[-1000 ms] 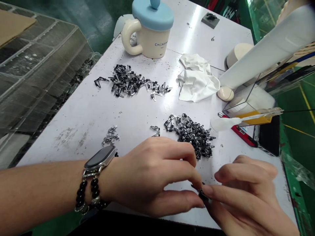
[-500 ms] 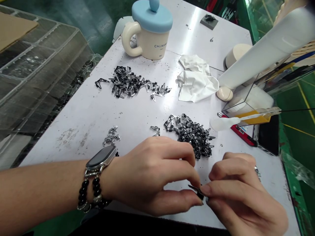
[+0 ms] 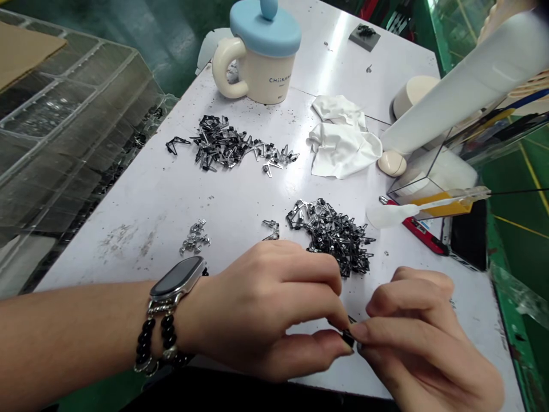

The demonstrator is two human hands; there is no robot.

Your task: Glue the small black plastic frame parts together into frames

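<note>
Left hand (image 3: 270,303) and right hand (image 3: 424,337) meet at the front of the white table (image 3: 240,200), pinching one small dark piece (image 3: 348,339) between them. Thumb and forefinger of the left close on its near side; the right's fingertips press together at its other end, and its remaining fingers curl loosely. Most of the piece is hidden, so its exact shape cannot be told.

At far left, clear plastic trays (image 3: 55,117) stand beside the table, with a sheet of cardboard (image 3: 28,51) on top. On the left wrist are a smartwatch (image 3: 178,277) and a black beaded bracelet (image 3: 168,332). Just beyond the watch lies a little heap of silver bits (image 3: 195,237). Farther back, a loose pile of black and silver V-shaped parts (image 3: 221,143) spreads in front of a cream mug (image 3: 270,80) with a blue lid (image 3: 266,28).

One V-shaped part (image 3: 271,229) lies alone just past the left knuckles, and a denser pile of similar parts (image 3: 343,237) sits to its right. Behind that are crumpled white cloths (image 3: 343,149); a grey block (image 3: 364,38) rests near the far edge. At right, a thick white tube (image 3: 463,80) slants over a clear box (image 3: 429,183), near a red-handled tool (image 3: 424,234).
</note>
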